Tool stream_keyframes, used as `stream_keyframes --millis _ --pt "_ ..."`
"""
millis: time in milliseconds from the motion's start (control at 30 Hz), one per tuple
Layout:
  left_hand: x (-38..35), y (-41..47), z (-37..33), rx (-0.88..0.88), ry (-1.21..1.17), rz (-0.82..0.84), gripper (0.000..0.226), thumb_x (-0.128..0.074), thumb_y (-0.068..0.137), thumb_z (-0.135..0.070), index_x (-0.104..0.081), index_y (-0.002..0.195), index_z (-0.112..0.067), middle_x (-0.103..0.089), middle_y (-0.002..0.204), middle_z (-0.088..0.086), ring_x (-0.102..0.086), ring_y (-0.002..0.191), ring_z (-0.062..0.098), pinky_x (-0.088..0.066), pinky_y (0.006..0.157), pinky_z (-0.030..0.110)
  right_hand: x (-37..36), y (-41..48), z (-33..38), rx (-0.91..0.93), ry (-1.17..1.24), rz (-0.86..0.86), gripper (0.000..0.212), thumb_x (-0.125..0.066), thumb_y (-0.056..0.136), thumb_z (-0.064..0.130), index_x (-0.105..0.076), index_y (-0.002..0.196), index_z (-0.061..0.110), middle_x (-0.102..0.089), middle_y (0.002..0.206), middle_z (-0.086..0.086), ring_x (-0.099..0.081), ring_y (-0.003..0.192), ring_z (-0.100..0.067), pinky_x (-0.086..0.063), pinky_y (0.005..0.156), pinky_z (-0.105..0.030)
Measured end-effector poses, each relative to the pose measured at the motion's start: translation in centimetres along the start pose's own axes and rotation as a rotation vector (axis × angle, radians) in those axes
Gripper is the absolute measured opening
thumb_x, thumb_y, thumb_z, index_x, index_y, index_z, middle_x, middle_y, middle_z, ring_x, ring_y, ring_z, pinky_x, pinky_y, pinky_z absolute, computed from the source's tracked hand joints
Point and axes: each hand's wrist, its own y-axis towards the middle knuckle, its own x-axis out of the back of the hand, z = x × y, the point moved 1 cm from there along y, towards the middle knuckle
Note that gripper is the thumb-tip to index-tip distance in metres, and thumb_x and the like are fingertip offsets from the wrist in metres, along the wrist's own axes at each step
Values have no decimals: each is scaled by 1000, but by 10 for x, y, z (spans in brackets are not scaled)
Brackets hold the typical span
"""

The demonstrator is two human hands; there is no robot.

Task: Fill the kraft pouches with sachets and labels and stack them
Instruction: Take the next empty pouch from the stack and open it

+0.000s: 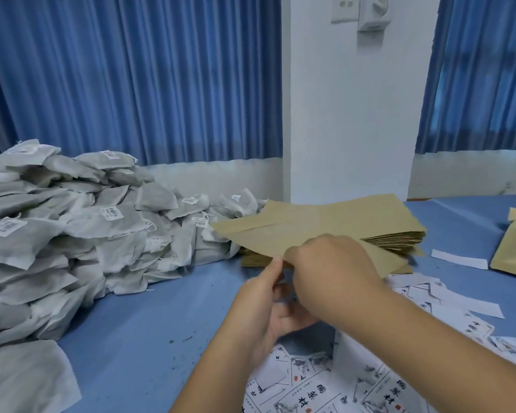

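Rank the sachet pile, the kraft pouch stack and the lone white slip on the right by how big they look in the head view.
1. sachet pile
2. kraft pouch stack, partly hidden by the held pouch
3. white slip

blue curtains (pixel 131 79) flank white pillar (pixel 349 99)

Near your forearms, printed paper labels (pixel 319 394): large black characters, apparently 國藥材, same on neighbouring sheets; small red seal mark beside them, illegible. On sachets (pixel 21 248), white stickers (pixel 5 227): barcode plus small print, too tiny for you to read.
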Motion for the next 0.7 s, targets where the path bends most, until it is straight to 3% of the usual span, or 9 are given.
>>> stream_keyframes --millis 133,267,333,433,467,533,600,633,700 --pt "4 2 -4 -94 -74 -44 23 -45 93 -5 -64 79 -4 -66 68 11 -63 55 15 -51 46 21 8 -7 22 95 83 68 30 -56 82 15 -57 111 21 -59 107 -1 -54 102 -25 -29 66 -30" --pt "14 2 -9 -191 -24 -76 44 -34 84 13 -63 60 -10 -62 56 6 -60 47 14 -46 41 20 6 -15 26 278 131 63 36 -56 83 16 -47 117 19 -52 109 -2 -46 104 -24 -25 72 -34" --pt "20 2 -13 -164 -14 -89 43 -32 84 12 -66 67 -8 -65 63 11 -63 52 19 -51 43 27 3 -17 21 298 159 113 50 -58 81 18 -37 125 23 -46 117 -2 -43 111 -24 -28 79 -38" --pt "35 1 -21 -11 0 -96 22 -37 87 4 -58 89 1 -64 64 16 -64 51 25 -52 42 31 2 -16 5 215 148 228 70 -60 78 14 -25 137 27 -38 134 -3 -40 123 -26 -35 95 -43" --pt "38 0 -23 42 -10 -78 19 -39 89 0 -58 94 2 -66 65 16 -65 51 26 -52 42 32 2 -16 0 193 149 246 68 -57 78 11 -26 137 28 -37 134 -3 -44 119 -27 -38 91 -42" --pt "43 1 -25 75 -77 -71 16 -46 92 -9 -57 99 0 -68 68 15 -65 49 26 -51 40 29 3 -14 -8 169 151 247 53 -50 79 7 -34 125 27 -43 118 -3 -51 88 -23 -38 66 -33" --pt "44 3 -26 41 -123 -41 24 -53 90 -27 -60 98 -6 -65 68 8 -60 44 19 -47 38 21 3 -11 -11 119 97 201 41 -48 80 6 -40 115 27 -38 89 0 -37 61 -17 -22 49 -28" --pt "43 4 -26 18 -144 9 37 -51 90 -41 -64 101 -7 -67 74 7 -62 49 19 -50 41 21 2 -9 -11 79 60 171 39 -50 82 8 -42 116 25 -32 79 1 -37 61 -18 -17 46 -28" --pt "41 7 -26 -27 -176 130 65 -41 87 -61 -71 112 -9 -72 102 9 -71 74 26 -57 53 26 -2 -4 -10 -6 13 146 35 -52 84 11 -45 117 21 -25 75 2 -52 79 -23 -14 46 -28"
